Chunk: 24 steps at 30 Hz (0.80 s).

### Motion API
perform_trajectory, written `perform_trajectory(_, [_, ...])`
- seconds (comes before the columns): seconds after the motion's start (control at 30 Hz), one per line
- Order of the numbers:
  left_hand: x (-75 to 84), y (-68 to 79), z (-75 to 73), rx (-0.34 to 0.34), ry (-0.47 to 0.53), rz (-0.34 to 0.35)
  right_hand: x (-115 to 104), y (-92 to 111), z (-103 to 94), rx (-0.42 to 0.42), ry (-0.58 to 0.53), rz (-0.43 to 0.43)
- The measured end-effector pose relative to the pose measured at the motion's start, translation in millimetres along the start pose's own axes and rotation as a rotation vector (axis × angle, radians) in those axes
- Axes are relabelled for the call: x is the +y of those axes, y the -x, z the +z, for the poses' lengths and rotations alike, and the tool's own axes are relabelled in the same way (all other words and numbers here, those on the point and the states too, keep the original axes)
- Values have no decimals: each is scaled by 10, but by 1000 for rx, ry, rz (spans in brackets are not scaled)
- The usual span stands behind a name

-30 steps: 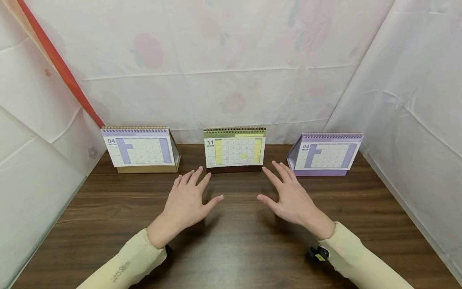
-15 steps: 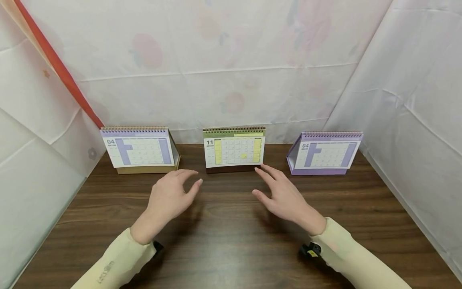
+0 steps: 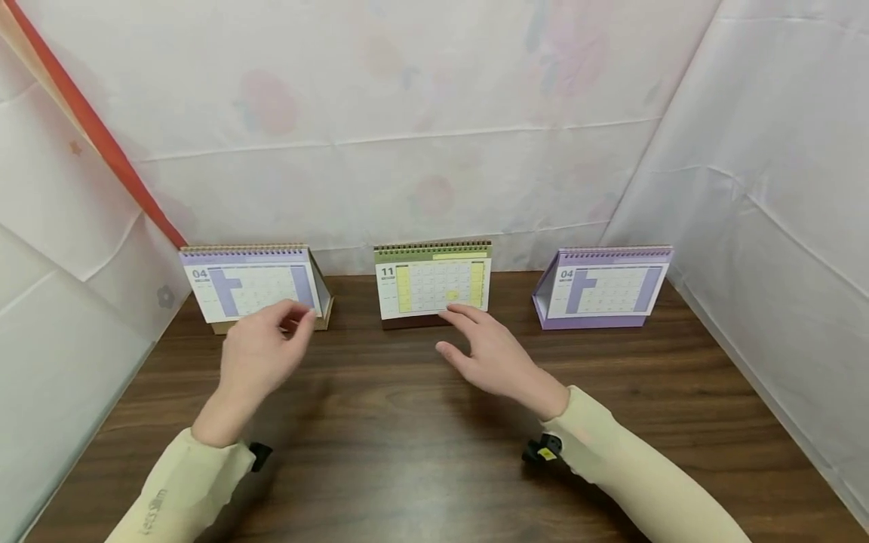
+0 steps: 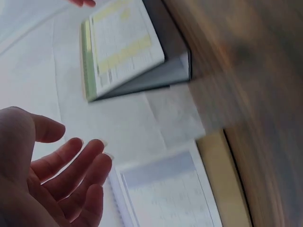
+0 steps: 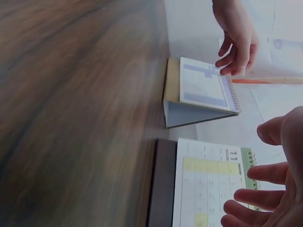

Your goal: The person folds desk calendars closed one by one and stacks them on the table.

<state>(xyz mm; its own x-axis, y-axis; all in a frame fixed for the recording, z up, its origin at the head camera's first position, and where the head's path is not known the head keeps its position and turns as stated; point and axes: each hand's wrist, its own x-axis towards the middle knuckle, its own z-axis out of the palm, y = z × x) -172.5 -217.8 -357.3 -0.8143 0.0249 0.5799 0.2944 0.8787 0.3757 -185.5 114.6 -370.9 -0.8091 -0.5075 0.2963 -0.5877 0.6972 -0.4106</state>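
Three desk calendars stand in a row at the back of the table. My left hand [image 3: 261, 351] hovers in front of the left calendar [image 3: 261, 286], a purple-and-white one on a tan stand, and covers its lower right part. Its fingers are loosely bent and hold nothing; in the left wrist view they show apart from the page. My right hand [image 3: 492, 354] is over the table before the middle calendar [image 3: 431, 283], which has a green header and a page marked 11. Its fingers are spread and relaxed, with nothing in them. A purple calendar [image 3: 604, 290] stands at the right.
The dark wood table [image 3: 407, 452] stretches toward me. Behind the calendars hangs a white patterned cloth [image 3: 380, 173], with more cloth along both sides. A red strip [image 3: 102, 143] runs down the left corner.
My left hand has moved left, from between the left and middle calendars to the left calendar, its fingers bending more. My right hand has shifted left to the middle calendar. The calendars stay put.
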Motion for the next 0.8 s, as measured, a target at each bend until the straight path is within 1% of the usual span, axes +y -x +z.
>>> perform_trajectory(0.13, [-157, -76, -64, 38, -2, -61, -73, -137, 34, 5, -33, -4])
perform_trajectory(0.3, [-410, -173, -49, 101, 19, -119, -128, -346, 120, 29, -73, -13])
perform_trajectory(0.43, [-643, -212, -56, 173, 17, -173, -160, -548, 230, 31, -110, -10])
perform_trajectory(0.6, [-921, -274, -109, 290, 48, -249, -229, -799, 354, 42, -155, -22])
perform_trajectory(0.63, [-971, -286, -123, 306, 60, -283, -245, -844, 384, 42, -167, -27])
perform_trajectory(0.67, [-1017, -298, -141, 306, 84, -334, -266, -886, 416, 42, -177, -28])
perform_trajectory(0.7, [-1065, -312, -159, 301, 112, -393, -288, -927, 447, 40, -188, -29])
perform_trajectory(0.8, [-1194, -364, -217, 252, 223, -596, -344, -1060, 561, 44, -210, -36])
